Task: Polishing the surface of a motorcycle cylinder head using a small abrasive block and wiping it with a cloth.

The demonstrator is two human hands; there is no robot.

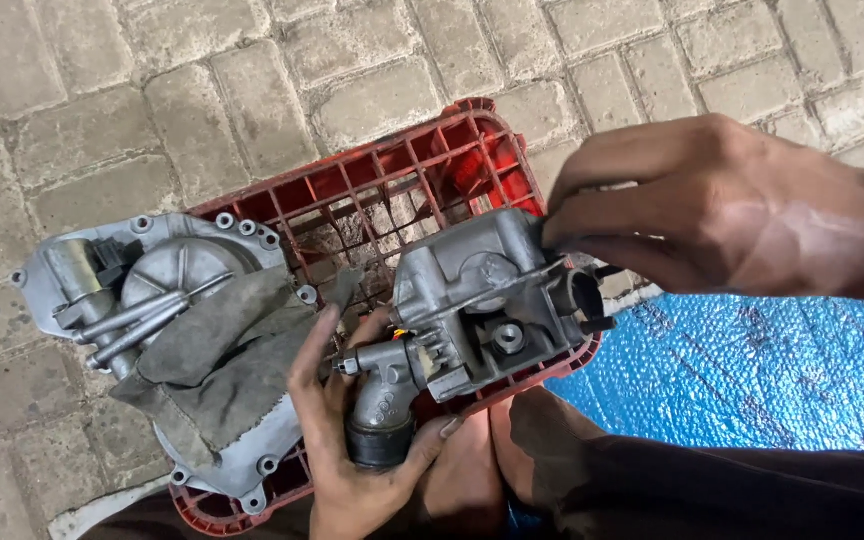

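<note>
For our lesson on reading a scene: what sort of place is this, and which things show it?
Probably an outdoor, makeshift repair spot. The ground is paving bricks, a red crate serves as a bench, and both hands, left and right, hold a metal engine part over it.

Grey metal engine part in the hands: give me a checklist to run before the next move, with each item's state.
1. Left hand grips the black elbow pipe under the metal part: ok.
2. Right hand pinches the part's upper right edge: ok.
3. Part is backed by the red crate below: ok.
4. Round metal cover lies flat on the crate, apart from the hands: ok.
5. Grey rag lies on the cover, clear of the left fingers: not ok, it touches them.
6. Bolts holding the part tight: cannot tell.
</note>
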